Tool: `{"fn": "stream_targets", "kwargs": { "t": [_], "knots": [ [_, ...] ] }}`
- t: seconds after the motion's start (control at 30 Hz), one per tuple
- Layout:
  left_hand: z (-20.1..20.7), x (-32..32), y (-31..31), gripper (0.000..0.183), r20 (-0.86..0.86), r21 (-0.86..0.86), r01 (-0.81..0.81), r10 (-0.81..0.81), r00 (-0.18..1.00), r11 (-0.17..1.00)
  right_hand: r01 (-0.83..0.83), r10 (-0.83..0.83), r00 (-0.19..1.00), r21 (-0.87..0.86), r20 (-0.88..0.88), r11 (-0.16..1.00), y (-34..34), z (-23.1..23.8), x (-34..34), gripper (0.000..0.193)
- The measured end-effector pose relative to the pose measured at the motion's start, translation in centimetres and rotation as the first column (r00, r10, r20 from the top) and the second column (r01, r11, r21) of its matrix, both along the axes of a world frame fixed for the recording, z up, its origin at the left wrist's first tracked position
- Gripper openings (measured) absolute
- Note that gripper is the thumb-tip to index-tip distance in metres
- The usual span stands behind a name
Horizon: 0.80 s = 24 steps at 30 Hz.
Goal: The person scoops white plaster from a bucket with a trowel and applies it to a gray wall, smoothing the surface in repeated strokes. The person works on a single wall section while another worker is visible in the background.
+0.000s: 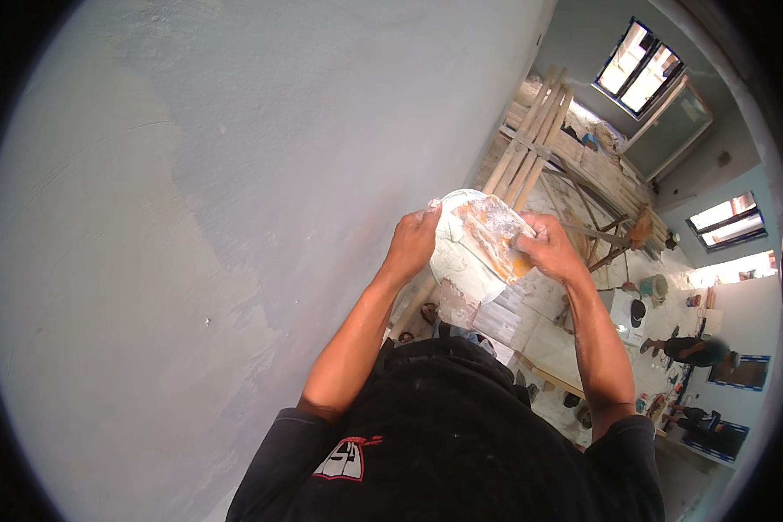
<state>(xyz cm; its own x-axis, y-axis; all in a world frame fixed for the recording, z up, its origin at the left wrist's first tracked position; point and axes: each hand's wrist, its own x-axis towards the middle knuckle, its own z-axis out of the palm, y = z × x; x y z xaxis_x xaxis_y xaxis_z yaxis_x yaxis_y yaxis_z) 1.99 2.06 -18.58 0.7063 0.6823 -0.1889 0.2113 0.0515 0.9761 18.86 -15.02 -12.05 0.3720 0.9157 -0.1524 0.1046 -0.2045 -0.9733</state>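
Note:
My left hand (pixel 411 242) grips the left rim of a round white bowl (pixel 463 261) smeared with pale plaster. In my right hand (pixel 550 248) is a flat orange scraper (pixel 496 233), its face coated with white plaster. The scraper lies across the right side of the bowl, overlapping its rim. Below the bowl shows a greyish, plaster-stained flat piece (pixel 458 304); whether it is joined to the bowl I cannot tell. Both hands are closed and held in front of my chest, beside a tall grey wall (pixel 322 174) with uneven patches of skim coat.
Bamboo poles (pixel 539 130) form a platform ahead, with crossed supports (pixel 587 187) beneath. Far below on the right, a person in dark clothes (pixel 692 351) is near a white board (pixel 628 315). A bucket (pixel 654 287) stands on the floor. Windows (pixel 640 68) open in the far walls.

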Motion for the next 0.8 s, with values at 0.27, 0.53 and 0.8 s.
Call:
{"fn": "stream_targets", "kwargs": {
  "t": [0.27,0.53,0.8],
  "knots": [
    [-0.4,-0.1,0.0,0.054,0.006,-0.046,-0.033,0.033,0.999,0.998,0.047,-0.058,0.961,-0.050,-0.271,0.998,-1.3,-4.3,2.6,0.031],
    [-1.3,-0.7,-0.1,0.052,0.017,0.107,0.010,-0.011,1.000,0.994,0.178,-0.178,0.984,0.010,-0.014,0.984,-0.5,-2.5,0.5,0.028],
    [0.6,-0.5,0.0,0.054,-0.025,0.116,0.039,-0.036,0.999,0.992,0.013,-0.019,0.995,0.056,0.100,0.998,-0.1,-1.0,-0.6,0.024]
  ]
}}
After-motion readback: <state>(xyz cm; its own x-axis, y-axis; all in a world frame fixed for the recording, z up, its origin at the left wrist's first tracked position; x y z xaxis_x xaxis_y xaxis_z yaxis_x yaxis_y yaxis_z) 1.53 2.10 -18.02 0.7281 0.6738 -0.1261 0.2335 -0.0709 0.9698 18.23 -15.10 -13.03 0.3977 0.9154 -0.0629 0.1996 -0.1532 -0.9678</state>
